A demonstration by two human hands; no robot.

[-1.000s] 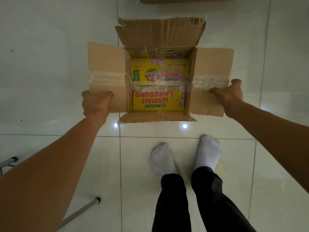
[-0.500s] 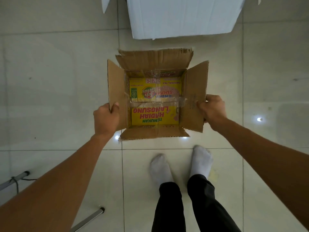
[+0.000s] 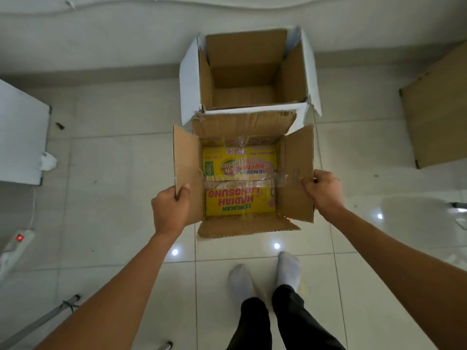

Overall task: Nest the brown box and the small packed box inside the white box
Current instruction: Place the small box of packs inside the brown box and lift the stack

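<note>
The brown box is held above the tiled floor with its four flaps up. Inside it lies the small packed box, yellow with red and green print and taped across its middle. My left hand grips the brown box's left flap. My right hand grips its right flap. Just beyond, the white box stands open on the floor, with a bare brown inside and nothing in it. The brown box's far flap overlaps the white box's near edge.
A white board or panel stands at the left and a brown cardboard piece at the right. A power strip with a red light and a metal leg lie at the lower left. My socked feet stand behind the brown box.
The view has tilted up, so the whole open white box now shows. I have carried the brown box forward to the white box's near edge, with both hands still on the side flaps.
</note>
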